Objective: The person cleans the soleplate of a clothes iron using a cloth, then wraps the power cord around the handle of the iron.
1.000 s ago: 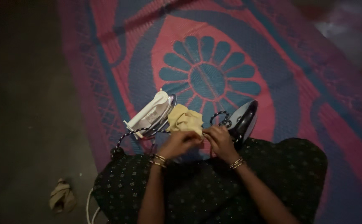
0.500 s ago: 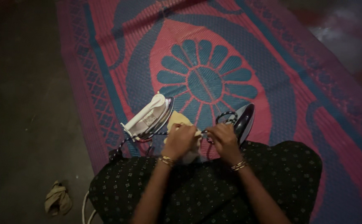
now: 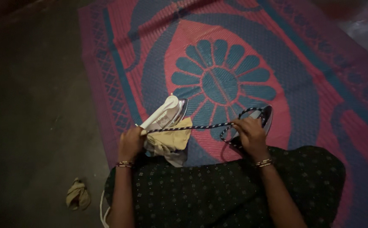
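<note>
A white electric iron lies tilted on the red and blue woven mat, with a yellowish cloth under its rear. My left hand grips the iron's rear end where the cord comes out, together with the cloth. A black-and-white braided cord runs taut from there to my right hand, which pinches it. Just beyond my right hand a second, dark iron stands on the mat, partly hidden by the hand. A loop of cord hangs below my right hand.
My lap, in dark dotted fabric, fills the bottom of the view. A crumpled rag lies on the bare dark floor at lower left. The mat has a blue flower pattern in its middle.
My hands, close together at the cloth before, have moved apart. The cord is now stretched straight between them. The view has shifted slightly.
</note>
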